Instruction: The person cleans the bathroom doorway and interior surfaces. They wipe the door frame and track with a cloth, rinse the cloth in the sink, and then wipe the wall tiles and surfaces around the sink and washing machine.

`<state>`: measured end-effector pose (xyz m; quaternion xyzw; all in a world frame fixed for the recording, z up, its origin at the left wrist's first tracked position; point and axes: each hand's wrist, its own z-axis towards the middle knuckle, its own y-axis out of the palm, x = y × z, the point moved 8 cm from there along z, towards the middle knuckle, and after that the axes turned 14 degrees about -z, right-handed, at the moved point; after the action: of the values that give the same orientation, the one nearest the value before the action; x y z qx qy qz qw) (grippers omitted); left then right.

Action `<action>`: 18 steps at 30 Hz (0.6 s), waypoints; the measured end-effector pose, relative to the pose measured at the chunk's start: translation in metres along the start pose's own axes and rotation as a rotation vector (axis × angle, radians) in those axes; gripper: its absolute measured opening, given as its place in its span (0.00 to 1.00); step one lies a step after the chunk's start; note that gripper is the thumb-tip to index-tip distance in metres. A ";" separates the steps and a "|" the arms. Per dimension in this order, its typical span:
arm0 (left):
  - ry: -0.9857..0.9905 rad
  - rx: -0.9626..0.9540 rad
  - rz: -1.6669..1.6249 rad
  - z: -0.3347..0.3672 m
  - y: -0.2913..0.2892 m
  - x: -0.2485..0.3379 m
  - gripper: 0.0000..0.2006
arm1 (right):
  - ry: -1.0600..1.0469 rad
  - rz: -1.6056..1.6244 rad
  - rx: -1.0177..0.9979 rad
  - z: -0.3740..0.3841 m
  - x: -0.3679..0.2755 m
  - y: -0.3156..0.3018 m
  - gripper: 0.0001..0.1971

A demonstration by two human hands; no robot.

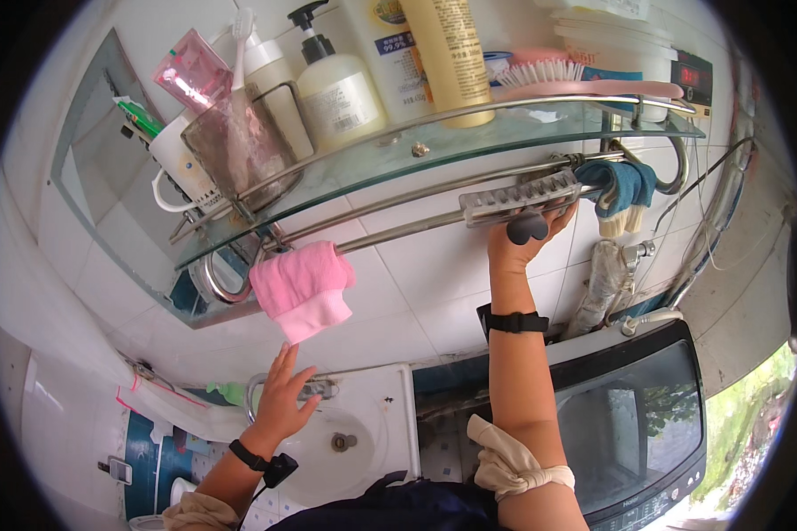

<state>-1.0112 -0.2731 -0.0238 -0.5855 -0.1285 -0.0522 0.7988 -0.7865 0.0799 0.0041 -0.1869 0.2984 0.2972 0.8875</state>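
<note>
My right hand (510, 251) is raised to the metal rail under the glass shelf. Its fingers curl behind a clear, ridged plastic piece (518, 196), partly hidden by it. A dark heart-shaped part (528, 228) sits at the lower side of that piece, in front of the palm. My left hand (283, 389) is open with fingers apart, holding nothing. It hovers over the sink (363, 456), just below a pink towel (299, 288) draped on the rail. A teal and cream cloth (618, 190) hangs at the rail's right end.
The glass shelf (452, 146) carries a pump bottle (341, 97), a gold bottle (452, 62), a pink brush (593, 87), a clear cup (257, 164) and a white mug (181, 164). A mirror stands left. Below right is a dark-lidded washing machine (633, 407), near a wrapped pipe (598, 288).
</note>
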 end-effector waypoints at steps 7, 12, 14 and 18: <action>0.050 0.032 -0.063 0.012 -0.003 0.010 0.19 | -0.148 -0.085 -0.082 -0.061 -0.013 -0.005 0.18; 0.099 0.035 -0.116 0.003 0.000 0.021 0.18 | -0.166 0.020 -0.149 -0.088 -0.022 -0.046 0.17; 0.107 0.035 -0.154 -0.002 0.002 0.020 0.18 | -0.119 0.127 -0.174 -0.103 -0.021 -0.068 0.17; 0.155 0.189 -0.265 -0.006 -0.021 0.016 0.15 | 0.025 0.401 -0.261 -0.115 -0.050 -0.121 0.18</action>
<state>-0.9999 -0.2846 -0.0023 -0.4801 -0.1469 -0.1896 0.8438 -0.7894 -0.0905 -0.0314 -0.2409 0.2997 0.5014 0.7751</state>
